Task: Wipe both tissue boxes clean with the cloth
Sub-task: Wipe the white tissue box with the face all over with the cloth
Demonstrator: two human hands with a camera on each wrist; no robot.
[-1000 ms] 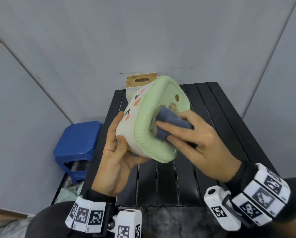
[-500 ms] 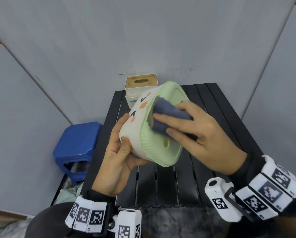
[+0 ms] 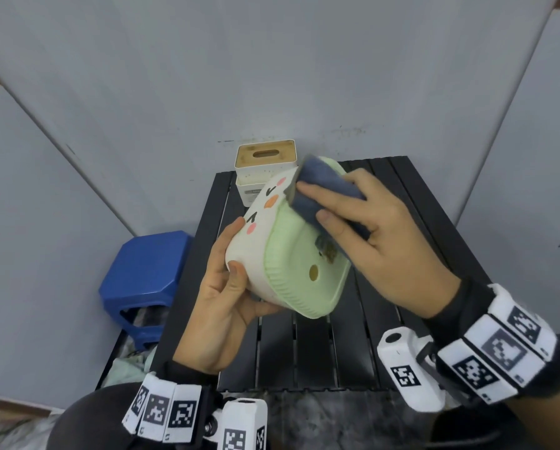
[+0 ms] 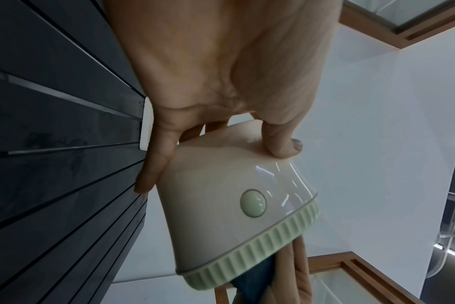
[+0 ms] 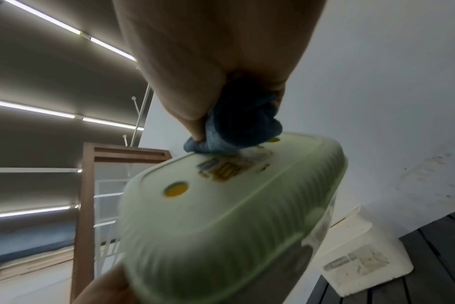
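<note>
My left hand point(image 3: 226, 287) grips a rounded cream tissue box point(image 3: 259, 241) with a painted face and a pale green ribbed base point(image 3: 299, 274), tilted so the base faces me, above the table. My right hand point(image 3: 363, 228) holds a folded blue cloth point(image 3: 321, 190) and presses it against the far upper edge of the green base. A worn sticker point(image 5: 226, 166) and a round hole point(image 3: 313, 272) show on the base. The left wrist view shows the box's cream side point(image 4: 221, 205) with the thumb on it. A second, white tissue box point(image 3: 265, 170) with a wooden slotted lid stands at the table's back.
The black slatted table point(image 3: 337, 352) lies under both hands, closed in by grey panels behind and on both sides. A blue plastic stool point(image 3: 148, 267) stands on the floor to the left of the table. The white box point(image 5: 361, 255) looks stained on its side.
The left hand has turned the box, so its hole swung from the top down toward me. The right hand slid the cloth from the base's middle up to its far edge.
</note>
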